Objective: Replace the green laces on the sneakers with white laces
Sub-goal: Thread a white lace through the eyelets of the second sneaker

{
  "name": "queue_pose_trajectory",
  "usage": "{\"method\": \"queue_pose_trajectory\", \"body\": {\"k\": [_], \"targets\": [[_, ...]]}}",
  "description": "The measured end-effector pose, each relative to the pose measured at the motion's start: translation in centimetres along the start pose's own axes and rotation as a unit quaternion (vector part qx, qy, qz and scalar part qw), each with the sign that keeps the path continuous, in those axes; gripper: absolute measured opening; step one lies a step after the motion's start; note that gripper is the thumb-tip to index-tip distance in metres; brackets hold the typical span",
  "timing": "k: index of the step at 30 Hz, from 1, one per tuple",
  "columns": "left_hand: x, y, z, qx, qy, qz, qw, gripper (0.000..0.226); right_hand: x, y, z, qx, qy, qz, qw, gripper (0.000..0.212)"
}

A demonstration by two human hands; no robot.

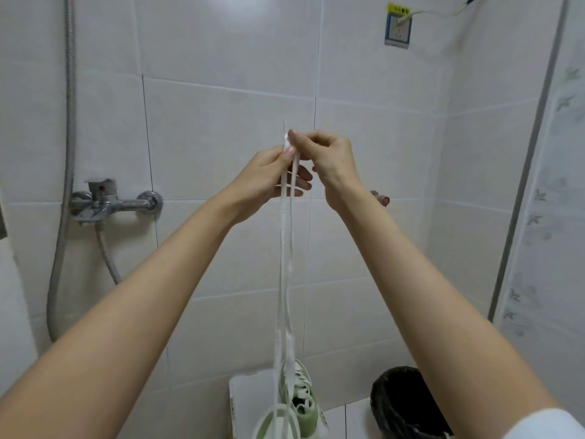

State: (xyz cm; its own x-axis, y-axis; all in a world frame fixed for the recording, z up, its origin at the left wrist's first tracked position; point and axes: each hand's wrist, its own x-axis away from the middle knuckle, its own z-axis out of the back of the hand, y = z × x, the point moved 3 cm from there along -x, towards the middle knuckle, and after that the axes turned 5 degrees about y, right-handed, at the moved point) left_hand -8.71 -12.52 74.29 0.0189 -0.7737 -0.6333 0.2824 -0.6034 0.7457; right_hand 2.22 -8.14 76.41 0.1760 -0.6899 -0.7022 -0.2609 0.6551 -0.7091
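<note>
Far out to the left of the left hand, a metal shower hose runs down the tiled wall, and a chrome mixer tap is fixed to the wall just lower than that hand, well apart from it. Both bare arms reach up and forward, and the hands meet in the middle. The left hand pinches the white lace between thumb and forefinger near its upper end, with its other fingers lying loosely extended below the pinch. One lace tip pokes up just above both hands. From the pinch, two strands of the lace hang straight down, close together, between the forearms. They reach a pale green sneaker far beneath the hands, which already has white lacing crossing its front. It sits on a white stool top; whether the rounded green form nearest the camera is a second shoe cannot be told. The right hand touches the left, its fingers curled, its fingertips pinching the same lace just above the left thumb. Just behind the right wrist a small red-tipped valve juts from the wall. High above and to the right of the right hand is a wall socket with a cable plugged in. Far below the right forearm stands a black-lined bin, and a white sleeve shows at the corner.
</note>
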Motion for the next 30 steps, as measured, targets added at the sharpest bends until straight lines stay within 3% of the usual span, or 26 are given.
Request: {"method": "queue_pose_trajectory", "body": {"k": [9,12,16,20,23,26,30], "targets": [[1.0,-1.8,0.5,-0.099,-0.007,0.003,0.995,0.029,1.3,1.4,-0.7,-0.034,-0.037,-0.02,0.999,0.019],[0.8,-2.8,1.0,-0.056,0.058,0.032,0.996,0.03,1.1,1.5,-0.7,-0.027,0.016,0.002,1.0,0.02],[1.1,-4.6,1.4,0.148,0.129,0.122,0.973,0.034,1.7,2.6,-0.6,-0.057,0.052,0.005,0.997,0.021],[1.9,-6.2,3.4,0.148,0.27,0.092,0.947,0.029,2.1,3.8,0.6,-0.233,0.091,-0.086,0.964,0.023],[2.1,-5.8,6.6,0.104,0.326,0.063,0.937,0.029,1.7,4.1,3.0,-0.197,0.125,-0.071,0.97,0.023],[3.1,-6.0,9.7,0.028,0.3,0.048,0.952,0.035,1.5,4.2,5.7,-0.115,0.138,-0.023,0.983,0.021],[7.6,-10.2,8.9,-0.132,0.168,0.112,0.97,0.032,3.9,7.0,7.4,0.048,0.07,-0.024,0.996,0.019]]}}
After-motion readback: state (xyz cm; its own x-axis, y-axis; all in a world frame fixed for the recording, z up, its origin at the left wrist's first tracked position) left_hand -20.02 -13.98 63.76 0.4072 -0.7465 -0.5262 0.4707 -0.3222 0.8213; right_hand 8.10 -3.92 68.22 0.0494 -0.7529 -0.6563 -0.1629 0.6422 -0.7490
